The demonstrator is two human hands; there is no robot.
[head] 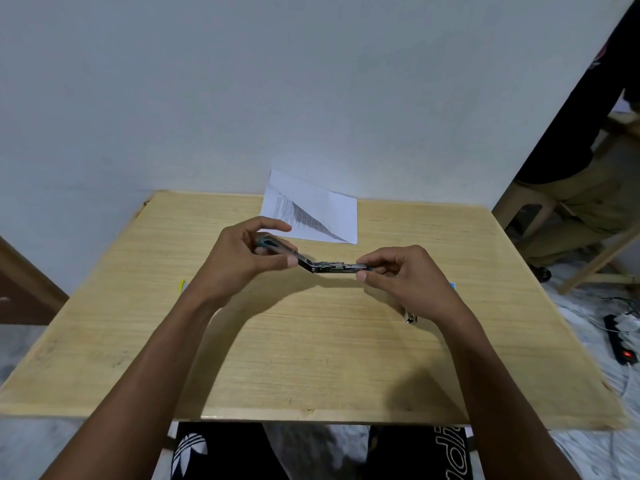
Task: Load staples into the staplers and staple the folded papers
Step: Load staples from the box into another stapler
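While stapler [332, 267] hangs open over table [311, 341], left hand [239, 261] grips its 9 o'clock end, right hand [405, 277] pinches 3 o'clock end; paper [311, 209] at 12.

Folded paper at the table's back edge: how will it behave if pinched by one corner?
The folded paper looks thin and light, so probably floppy; the diagonal fold may stiffen it slightly. On the smooth table, it would likely slide when pushed, and the flap may open.

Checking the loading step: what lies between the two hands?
In the head view, a dark metal stapler, hinged open, spans the gap; the left hand grips one end, the right hand pinches the other.
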